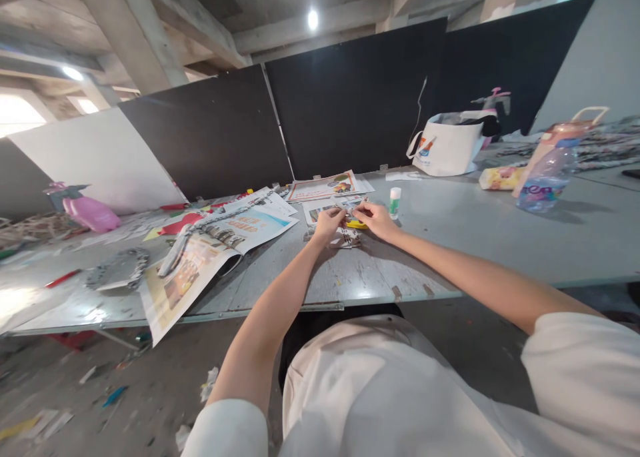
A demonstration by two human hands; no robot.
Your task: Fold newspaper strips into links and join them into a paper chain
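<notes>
My left hand [330, 224] and my right hand [379, 220] are close together above the table, fingertips pinched. Between them is a small piece of printed paper [346, 238], which hangs below the fingers of my left hand; its upper part is partly hidden by my fingers. A yellow object [357, 224] lies behind the fingertips, too covered to identify. Just beyond my right hand stands a glue stick [395, 204] with a white cap and green label. Printed sheets [313, 210] lie flat behind my hands.
To the left, an open magazine [260, 227] overhangs the front edge, with a braided paper strand [200, 227] on it. A braided ring [120, 269], red pen [63, 278] and pink spray bottle [93, 210] lie farther left. At right are a white bag [447, 147] and plastic bottle [547, 177].
</notes>
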